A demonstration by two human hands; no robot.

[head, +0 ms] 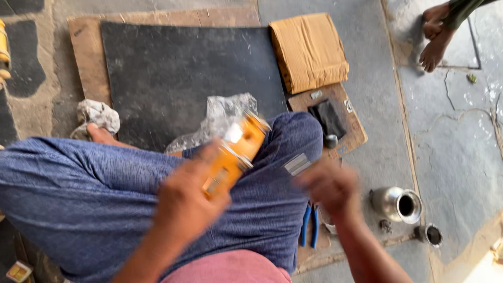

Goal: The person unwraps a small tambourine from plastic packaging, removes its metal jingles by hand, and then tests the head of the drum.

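Head view: the left hand (186, 202) is wrapped around an orange and silver oblong packet (234, 154), its long axis slanting up-right above the blue-trousered knee (272, 173). The blurred right hand (329, 186), fingers loosely curled and empty, sits just right of it.

Floor workshop, rubber mat (173, 73), pliers (310, 225), stone paving (450, 152)

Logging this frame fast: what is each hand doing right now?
Left hand: closed around an orange package.
Right hand: blurred, empty as far as visible; open or closed cannot be told.
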